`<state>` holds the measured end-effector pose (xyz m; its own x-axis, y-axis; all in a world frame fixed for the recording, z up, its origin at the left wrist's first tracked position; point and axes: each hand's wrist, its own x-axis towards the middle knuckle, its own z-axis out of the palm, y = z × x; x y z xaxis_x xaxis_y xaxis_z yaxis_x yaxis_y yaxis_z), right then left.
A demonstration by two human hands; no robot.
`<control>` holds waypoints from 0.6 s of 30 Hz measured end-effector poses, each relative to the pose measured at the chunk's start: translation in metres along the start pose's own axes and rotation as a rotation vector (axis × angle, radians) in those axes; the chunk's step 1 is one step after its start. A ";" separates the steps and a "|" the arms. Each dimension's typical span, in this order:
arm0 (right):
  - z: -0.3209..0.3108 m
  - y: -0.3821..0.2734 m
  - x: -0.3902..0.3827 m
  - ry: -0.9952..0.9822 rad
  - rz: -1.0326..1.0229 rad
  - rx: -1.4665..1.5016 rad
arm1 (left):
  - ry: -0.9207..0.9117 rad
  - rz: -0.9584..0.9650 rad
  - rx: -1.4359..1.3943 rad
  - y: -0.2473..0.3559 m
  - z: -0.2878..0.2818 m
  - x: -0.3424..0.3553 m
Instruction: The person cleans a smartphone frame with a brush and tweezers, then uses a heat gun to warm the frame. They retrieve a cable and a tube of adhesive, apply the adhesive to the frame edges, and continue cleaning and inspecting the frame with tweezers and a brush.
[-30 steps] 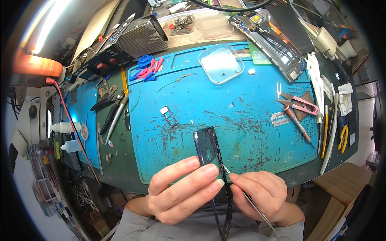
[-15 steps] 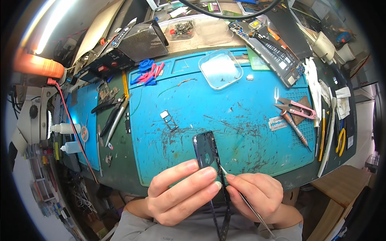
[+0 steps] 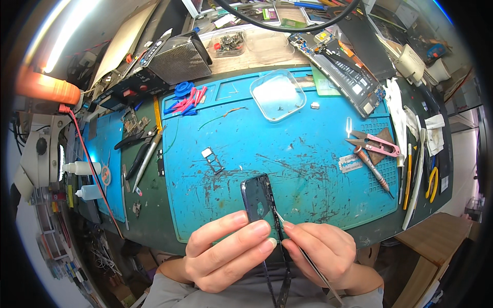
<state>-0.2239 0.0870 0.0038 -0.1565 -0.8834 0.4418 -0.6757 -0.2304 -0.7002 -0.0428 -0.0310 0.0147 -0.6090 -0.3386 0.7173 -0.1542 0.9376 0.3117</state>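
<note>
At the near edge of the tabletop [image 3: 154, 215], over the blue work mat [image 3: 287, 154], the left hand [image 3: 226, 251] grips a dark phone frame [image 3: 259, 200] between thumb and fingers, holding it tilted upright. The right hand [image 3: 321, 251] pinches thin metal tweezers [image 3: 303, 251], their tip touching the frame's right edge. A clear plastic tray [image 3: 277, 94] lies near the mat's far edge, and pink snips [image 3: 377, 145] toward its right edge.
</note>
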 end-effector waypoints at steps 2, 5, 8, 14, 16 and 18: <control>0.001 0.000 0.001 -0.007 0.002 -0.005 | 0.006 -0.002 0.002 0.001 0.000 0.000; 0.001 -0.001 0.001 -0.002 0.012 -0.015 | -0.018 -0.009 0.000 0.002 -0.002 0.001; 0.001 -0.001 0.003 -0.013 0.012 -0.012 | -0.018 -0.019 0.001 0.000 -0.002 0.000; 0.003 0.000 0.002 0.008 0.021 0.006 | -0.001 0.003 0.001 0.000 0.000 0.000; 0.001 -0.001 0.003 -0.009 0.017 0.002 | -0.008 -0.005 -0.003 0.001 -0.001 0.001; 0.001 0.000 0.003 -0.008 0.019 0.009 | -0.012 -0.006 -0.004 0.001 -0.001 0.001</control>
<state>-0.2234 0.0840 0.0048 -0.1636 -0.8910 0.4235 -0.6662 -0.2169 -0.7135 -0.0424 -0.0309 0.0164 -0.6178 -0.3428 0.7077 -0.1543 0.9353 0.3183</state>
